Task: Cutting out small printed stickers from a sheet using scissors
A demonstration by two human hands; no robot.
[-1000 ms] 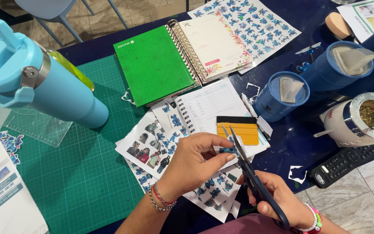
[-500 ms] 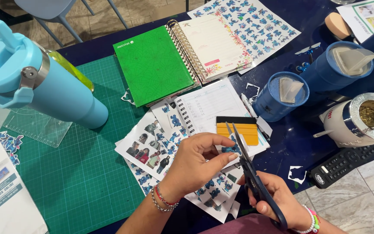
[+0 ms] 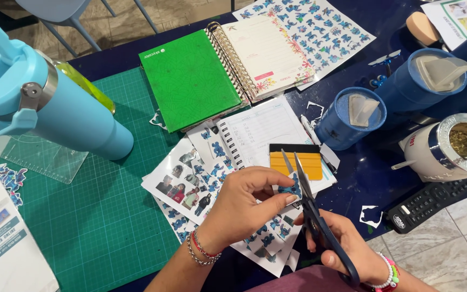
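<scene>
Small blue sticker (image 3: pixel 289 188) at lower centre is pinched in the left hand (image 3: pixel 242 208), mid-trim, blades open around its edge. Right hand (image 3: pixel 341 246) grips the scissors (image 3: pixel 315 216). Uncut sticker sheets (image 3: pixel 212 184) lie beneath; paper scraps (image 3: pixel 371 215) lie to the right.

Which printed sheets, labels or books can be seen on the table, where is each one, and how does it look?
Green notebook: top centre, spiral-bound, open.
Sticker sheet: top right, white with blue figures.
Photo sheet: centre, white, small pictures.
Leaflet: bottom left, white with teal bands.
Remote: right, black, small white label.
</scene>
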